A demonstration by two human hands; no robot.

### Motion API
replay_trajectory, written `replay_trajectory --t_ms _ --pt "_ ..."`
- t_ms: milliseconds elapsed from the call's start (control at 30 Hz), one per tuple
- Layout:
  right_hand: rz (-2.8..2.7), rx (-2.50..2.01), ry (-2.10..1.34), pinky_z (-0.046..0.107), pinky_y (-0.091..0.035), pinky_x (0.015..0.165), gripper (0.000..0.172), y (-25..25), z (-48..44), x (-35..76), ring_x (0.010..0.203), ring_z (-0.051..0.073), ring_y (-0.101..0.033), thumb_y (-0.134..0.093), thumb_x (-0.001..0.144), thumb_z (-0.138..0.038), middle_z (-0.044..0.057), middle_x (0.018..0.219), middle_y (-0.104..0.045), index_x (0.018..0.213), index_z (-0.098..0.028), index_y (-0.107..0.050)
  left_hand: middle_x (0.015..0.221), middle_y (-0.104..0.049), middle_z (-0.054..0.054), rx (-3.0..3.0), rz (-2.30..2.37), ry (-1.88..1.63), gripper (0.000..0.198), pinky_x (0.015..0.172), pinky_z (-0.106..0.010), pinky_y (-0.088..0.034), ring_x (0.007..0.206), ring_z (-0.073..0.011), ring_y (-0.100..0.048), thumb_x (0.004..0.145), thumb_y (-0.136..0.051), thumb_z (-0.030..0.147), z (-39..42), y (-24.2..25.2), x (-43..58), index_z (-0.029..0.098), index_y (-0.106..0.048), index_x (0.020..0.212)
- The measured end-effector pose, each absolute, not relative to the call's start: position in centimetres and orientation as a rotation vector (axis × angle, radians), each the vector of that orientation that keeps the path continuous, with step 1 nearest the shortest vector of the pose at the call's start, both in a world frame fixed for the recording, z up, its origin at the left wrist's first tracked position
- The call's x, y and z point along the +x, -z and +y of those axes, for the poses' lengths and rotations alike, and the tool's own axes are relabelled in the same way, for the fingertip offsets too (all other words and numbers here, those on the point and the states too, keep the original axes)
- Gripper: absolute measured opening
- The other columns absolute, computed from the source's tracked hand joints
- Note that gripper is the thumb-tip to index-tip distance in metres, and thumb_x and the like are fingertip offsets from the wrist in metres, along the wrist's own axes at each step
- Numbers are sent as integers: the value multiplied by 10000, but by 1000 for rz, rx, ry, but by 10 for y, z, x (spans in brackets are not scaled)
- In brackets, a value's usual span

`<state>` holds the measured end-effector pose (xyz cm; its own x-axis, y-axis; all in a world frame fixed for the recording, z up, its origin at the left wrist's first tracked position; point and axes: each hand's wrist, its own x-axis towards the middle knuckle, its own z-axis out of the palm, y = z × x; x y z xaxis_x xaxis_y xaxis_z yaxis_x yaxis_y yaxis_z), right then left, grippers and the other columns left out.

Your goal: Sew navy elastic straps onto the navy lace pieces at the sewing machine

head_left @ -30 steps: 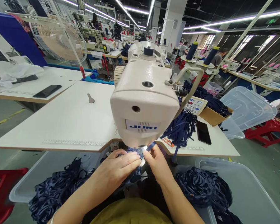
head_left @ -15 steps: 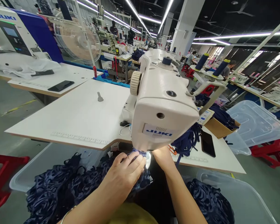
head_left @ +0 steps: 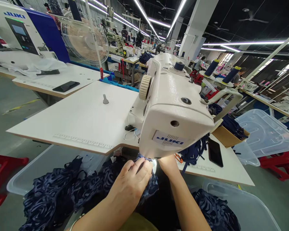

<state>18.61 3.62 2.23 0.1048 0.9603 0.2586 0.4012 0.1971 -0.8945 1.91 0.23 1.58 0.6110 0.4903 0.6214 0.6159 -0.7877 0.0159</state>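
Observation:
A cream JUKI sewing machine (head_left: 175, 106) stands on the white table (head_left: 86, 115) in front of me. My left hand (head_left: 132, 183) lies just under the machine's head, fingers curled and pressed onto a piece of navy lace fabric (head_left: 148, 187). My right hand (head_left: 167, 163) reaches under the head from the right; its fingers are hidden by the machine. A lit spot shows between the two hands.
Clear bins with navy fabric sit at my left (head_left: 53, 192) and right (head_left: 219, 211). A black phone (head_left: 215, 152), orange snips (head_left: 178, 158) and navy strips (head_left: 194, 150) lie on the table's right side. A fan (head_left: 85, 40), another table, and other workers stand beyond.
The view has swung left, so the machine now sits further right. My right hand has slid under the machine head, hiding its fingers and the navy strip it held. My left hand stays on the fabric.

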Motion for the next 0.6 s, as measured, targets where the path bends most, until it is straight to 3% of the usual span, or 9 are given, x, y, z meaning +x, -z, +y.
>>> replay_trajectory --t_ms 300,600 --pt "-1441 -1326 -571 342 -526 874 382 -21 42 183 980 235 -656 -486 787 -248 101 988 -728 1122 -165 -648 1125 -679 -63 -2591 -935 902 254 862 -354 -349 1036 -206 -590 945 -459 156 -1 -16 21 155 -646 1117" --pt "-1625 -1400 -471 352 -526 874 356 -6 47 191 1001 254 -655 -484 743 -236 99 985 -731 1040 -184 -673 1085 -692 -62 -2547 -949 953 266 835 -349 -353 1007 -199 -599 980 -413 206 0 -18 20 140 -642 1100"
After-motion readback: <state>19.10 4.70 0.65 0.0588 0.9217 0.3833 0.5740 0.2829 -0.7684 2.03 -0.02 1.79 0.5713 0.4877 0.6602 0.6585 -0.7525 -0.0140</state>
